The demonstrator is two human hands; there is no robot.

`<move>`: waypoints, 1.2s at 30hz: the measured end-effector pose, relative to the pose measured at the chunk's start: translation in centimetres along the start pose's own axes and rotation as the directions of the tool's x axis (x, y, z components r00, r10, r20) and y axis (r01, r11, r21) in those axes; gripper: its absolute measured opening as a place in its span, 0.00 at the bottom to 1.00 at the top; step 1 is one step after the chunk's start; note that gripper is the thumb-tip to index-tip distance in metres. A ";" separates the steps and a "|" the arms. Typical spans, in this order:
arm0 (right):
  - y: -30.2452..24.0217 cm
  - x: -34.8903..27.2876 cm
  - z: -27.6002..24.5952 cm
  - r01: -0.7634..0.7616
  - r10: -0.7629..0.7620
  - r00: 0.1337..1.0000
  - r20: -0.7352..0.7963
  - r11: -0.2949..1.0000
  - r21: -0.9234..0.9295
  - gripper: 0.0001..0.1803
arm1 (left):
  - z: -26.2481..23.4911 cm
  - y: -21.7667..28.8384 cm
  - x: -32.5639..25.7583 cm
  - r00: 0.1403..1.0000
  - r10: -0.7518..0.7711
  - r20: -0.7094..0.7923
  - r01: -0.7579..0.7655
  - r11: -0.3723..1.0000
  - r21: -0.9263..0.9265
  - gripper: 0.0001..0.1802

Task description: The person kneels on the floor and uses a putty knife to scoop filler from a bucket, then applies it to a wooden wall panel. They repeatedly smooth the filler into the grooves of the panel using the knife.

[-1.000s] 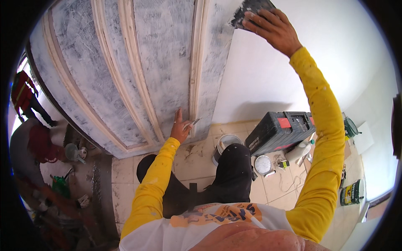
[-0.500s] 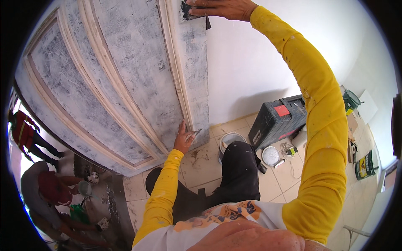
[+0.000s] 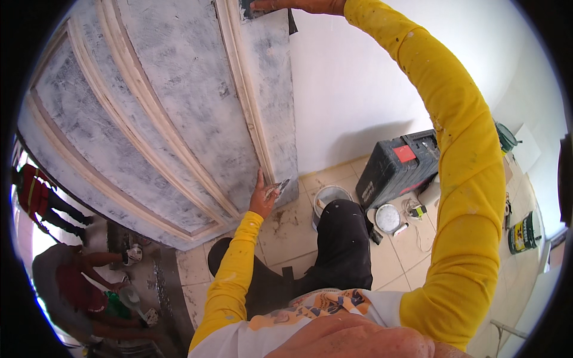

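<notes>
A tall door panel (image 3: 173, 53), coated in patchy white and grey filler, carries raised bare-wood moulding (image 3: 243, 98). My left hand (image 3: 261, 200) is at the panel's lower right, index finger stretched along the end of a moulding strip. Its other fingers close around a small putty knife (image 3: 277, 188) smeared with white. High at the picture's top edge, my right hand (image 3: 301, 5) presses a dark flat sheet (image 3: 255, 9) against the panel's right margin. Its fingers are stretched over the sheet and partly cut off by the frame. A black corner pokes past the panel's edge.
On the tiled floor stand a bucket (image 3: 330, 196), a black tool case (image 3: 391, 170), a white-topped tub (image 3: 388, 218) and a dark green bucket (image 3: 523, 234). At the left, a person in a dark red top (image 3: 74, 280) bends low; another person (image 3: 39, 194) stands behind.
My right hand has slid up and left along the panel, partly out of the picture. My left hand stays near the moulding's end. The bending person has shifted lower.
</notes>
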State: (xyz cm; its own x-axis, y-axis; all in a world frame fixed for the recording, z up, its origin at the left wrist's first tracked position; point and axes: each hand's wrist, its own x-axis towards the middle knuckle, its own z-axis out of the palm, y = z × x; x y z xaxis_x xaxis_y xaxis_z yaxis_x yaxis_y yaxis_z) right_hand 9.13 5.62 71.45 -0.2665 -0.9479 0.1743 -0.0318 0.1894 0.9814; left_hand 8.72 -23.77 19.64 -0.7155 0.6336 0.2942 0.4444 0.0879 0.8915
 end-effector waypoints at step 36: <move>1.0 1.3 -1.0 0.055 -0.052 0.993 0.109 0.998 -0.025 0.34 | -3.6 -1.5 -0.2 0.952 0.195 -0.235 -0.081 0.903 0.423 0.22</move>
State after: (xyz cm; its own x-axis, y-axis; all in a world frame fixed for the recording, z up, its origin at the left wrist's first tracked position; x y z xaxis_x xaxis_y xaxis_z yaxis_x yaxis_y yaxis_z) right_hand 9.68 4.30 72.76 -0.3679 -0.9230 0.1130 -0.0221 0.1301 0.9913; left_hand 6.25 -26.79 19.48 -0.7211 0.4399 0.5352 0.6868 0.3530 0.6353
